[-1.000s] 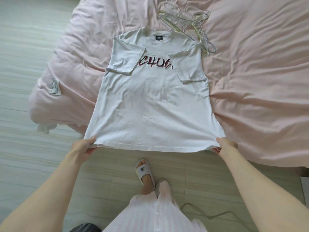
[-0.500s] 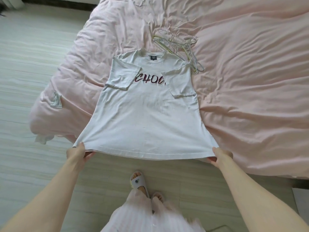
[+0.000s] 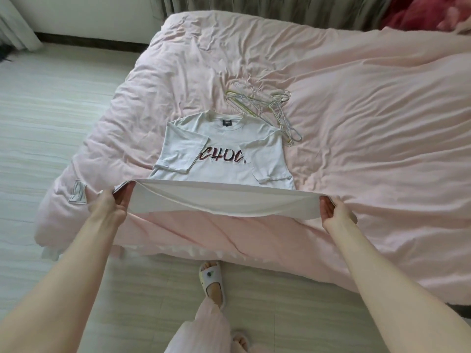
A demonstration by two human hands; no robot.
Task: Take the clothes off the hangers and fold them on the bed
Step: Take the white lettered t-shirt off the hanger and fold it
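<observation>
While sleeves lie folded, white T-shirt [image 3: 224,149] hem lifts.

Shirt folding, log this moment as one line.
step: folding hem up | shirt: on bed, sleeves folded in | left hand, right hand: grip hem corners | hangers: beside collar

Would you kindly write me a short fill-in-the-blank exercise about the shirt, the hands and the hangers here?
1. Both hands, left and right, grip the T-shirt by its ____ hem.
2. Both sleeves are folded ____ over the chest.
3. The hangers lie empty on the ____, beside the collar.

Missing words: bottom; inward; bed
</observation>
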